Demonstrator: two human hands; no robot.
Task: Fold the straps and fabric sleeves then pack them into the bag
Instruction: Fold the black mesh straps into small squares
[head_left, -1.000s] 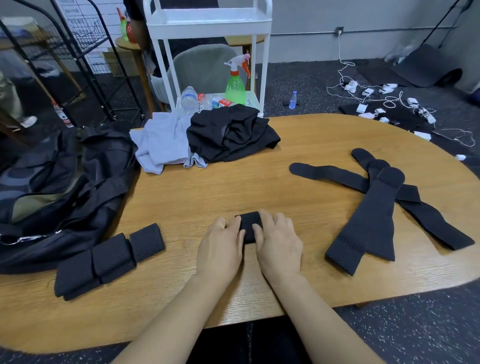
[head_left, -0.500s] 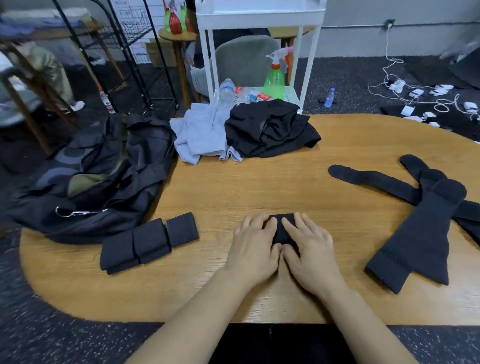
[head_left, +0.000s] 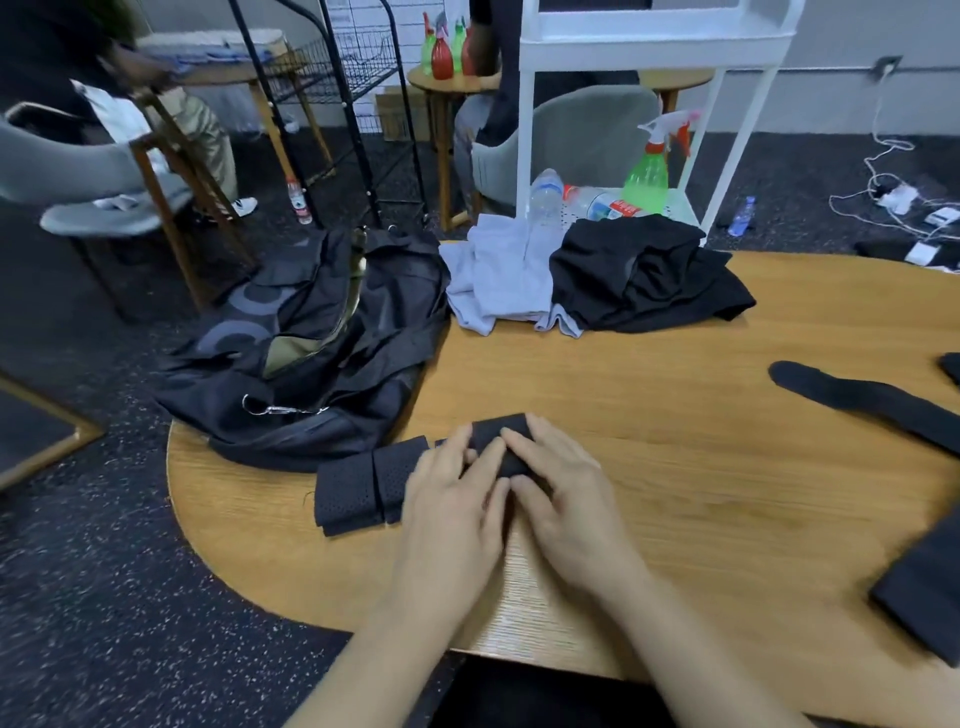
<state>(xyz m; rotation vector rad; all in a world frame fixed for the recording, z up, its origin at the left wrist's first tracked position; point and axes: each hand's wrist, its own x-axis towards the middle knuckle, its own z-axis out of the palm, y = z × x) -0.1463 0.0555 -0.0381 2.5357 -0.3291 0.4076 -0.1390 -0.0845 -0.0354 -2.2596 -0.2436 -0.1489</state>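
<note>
A small folded black strap (head_left: 500, 439) lies on the wooden table (head_left: 675, 467), held between both hands. My left hand (head_left: 451, 491) grips its left end, fingers on top. My right hand (head_left: 558, 486) pinches its right side, fingers over the top and thumb at the near edge. Just left of it sits a pile of folded black mesh sleeves (head_left: 363, 486). The black bag (head_left: 311, 364) lies open at the table's left end, showing an olive lining. Unfolded black straps (head_left: 862, 402) stretch across the right side, and a black sleeve (head_left: 924, 587) lies at the right edge.
Grey clothing (head_left: 498, 280) and black clothing (head_left: 644, 275) are heaped at the table's far side. Behind stands a white cart (head_left: 524, 135) with a green spray bottle (head_left: 647, 176) and water bottles. A person sits on a stool at the far left. Cables lie on the floor at the right.
Both hands have moved the folded strap left, close to the pile of folded sleeves. My view has swung left, so the bag now sits nearer the middle.
</note>
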